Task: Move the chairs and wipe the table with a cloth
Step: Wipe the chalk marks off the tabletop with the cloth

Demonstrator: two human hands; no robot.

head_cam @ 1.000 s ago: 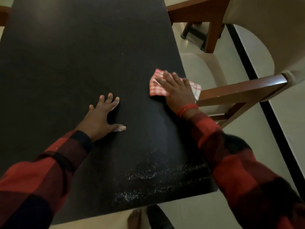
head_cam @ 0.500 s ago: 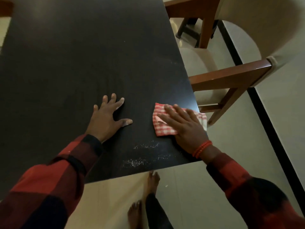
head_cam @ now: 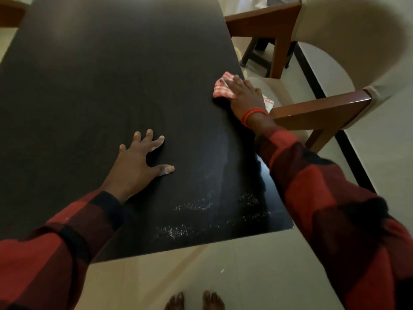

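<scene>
A dark table (head_cam: 100,90) fills most of the view. My right hand (head_cam: 244,95) presses flat on a red-and-white checked cloth (head_cam: 220,87) at the table's right edge; part of the cloth hangs past the edge. My left hand (head_cam: 138,163) rests flat on the tabletop with its fingers spread, nearer to me and to the left of the cloth. A wooden armchair (head_cam: 321,108) with a pale seat and back stands right beside the table's right edge, its armrest close to my right wrist.
Whitish smear marks (head_cam: 201,218) lie on the tabletop near its front edge. A dark stool (head_cam: 263,54) stands on the pale floor behind the chair. A black floor strip (head_cam: 348,148) runs along the right. My bare feet (head_cam: 194,300) show below the table.
My right hand has slid the cloth away from me along the table's right edge, from near the front corner to beside the chair's seat. My left hand stays planted.
</scene>
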